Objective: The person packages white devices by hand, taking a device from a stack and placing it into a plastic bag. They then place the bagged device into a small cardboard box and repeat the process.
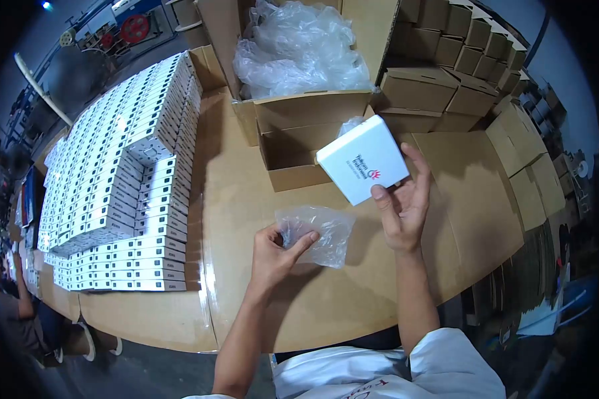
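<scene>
My left hand (278, 251) pinches a clear plastic bag (323, 239) between thumb and fingers, low over the cardboard-covered table. In my right hand (406, 206) is a flat white box (361, 156) with dark print and a small red logo on its face. The thumb presses on the box's near edge, and the fingers reach round its right side. The box is tilted, over the right part of an open cardboard box (299, 178). A bit of clear plastic (351, 125) shows behind the white box, inside the cardboard box.
Stacked white boxes (123, 166) fill the table's left side. Behind the open box, a large carton (246, 120) holds many clear bags (303, 50). Brown cardboard boxes (419, 90) are piled at the back right. Another person's arm (23, 286) shows at far left.
</scene>
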Action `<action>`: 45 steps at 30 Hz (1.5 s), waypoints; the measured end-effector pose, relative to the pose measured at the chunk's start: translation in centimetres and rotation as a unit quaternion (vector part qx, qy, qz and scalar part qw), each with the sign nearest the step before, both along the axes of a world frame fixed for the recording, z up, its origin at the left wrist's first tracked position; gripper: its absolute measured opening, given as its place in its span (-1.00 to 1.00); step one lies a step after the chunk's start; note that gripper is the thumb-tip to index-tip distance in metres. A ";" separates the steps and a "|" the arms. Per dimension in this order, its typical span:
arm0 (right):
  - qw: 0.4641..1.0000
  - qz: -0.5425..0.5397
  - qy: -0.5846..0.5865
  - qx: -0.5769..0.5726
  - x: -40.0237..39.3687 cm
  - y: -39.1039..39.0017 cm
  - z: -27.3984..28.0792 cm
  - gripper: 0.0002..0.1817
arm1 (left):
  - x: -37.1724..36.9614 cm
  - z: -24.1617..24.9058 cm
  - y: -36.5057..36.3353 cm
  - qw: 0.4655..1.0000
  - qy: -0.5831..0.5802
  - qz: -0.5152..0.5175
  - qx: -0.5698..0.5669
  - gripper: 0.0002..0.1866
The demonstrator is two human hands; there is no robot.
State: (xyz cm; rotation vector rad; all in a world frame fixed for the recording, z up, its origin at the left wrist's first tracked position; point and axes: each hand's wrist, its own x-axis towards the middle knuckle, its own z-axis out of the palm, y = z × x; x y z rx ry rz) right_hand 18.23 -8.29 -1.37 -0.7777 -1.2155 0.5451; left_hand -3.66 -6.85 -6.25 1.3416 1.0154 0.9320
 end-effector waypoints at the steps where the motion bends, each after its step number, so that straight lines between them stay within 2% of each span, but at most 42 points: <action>1: 1.000 0.025 0.009 0.011 0.1 0.0 0.0 -0.35 | 0.0 0.0 0.0 1.000 0.000 0.000 0.003 -0.81; 4: 0.999 0.034 -0.018 -0.010 0.3 0.0 -1.2 -0.31 | -0.1 0.0 0.0 1.000 0.002 0.002 -0.004 -0.79; 21: 0.990 0.109 0.063 -0.070 -0.7 0.4 -2.4 -0.35 | 0.1 0.0 0.0 1.000 -0.011 -0.016 -0.014 -0.71; 27: 0.995 0.064 0.064 -0.040 -1.0 0.5 -2.7 -0.33 | 0.0 0.0 0.0 1.000 -0.008 -0.023 -0.018 -0.71; 35: 0.995 0.078 0.068 -0.011 -1.7 0.2 -3.7 -0.32 | 0.0 -0.1 0.0 0.999 0.021 -0.024 -0.009 -0.70; 38: 0.997 0.078 0.007 -0.024 -1.2 0.1 -4.4 -0.35 | 0.1 0.0 0.0 1.000 0.009 -0.026 -0.006 -0.70; 41: 0.996 0.086 0.000 -0.008 -1.1 0.1 -4.6 -0.37 | 0.2 -0.6 0.1 0.999 -0.016 -0.028 -0.011 -0.71; 45: 0.998 0.057 0.006 -0.021 -1.1 0.0 -4.5 -0.37 | 0.2 -0.4 0.1 0.999 0.007 -0.029 -0.021 -0.69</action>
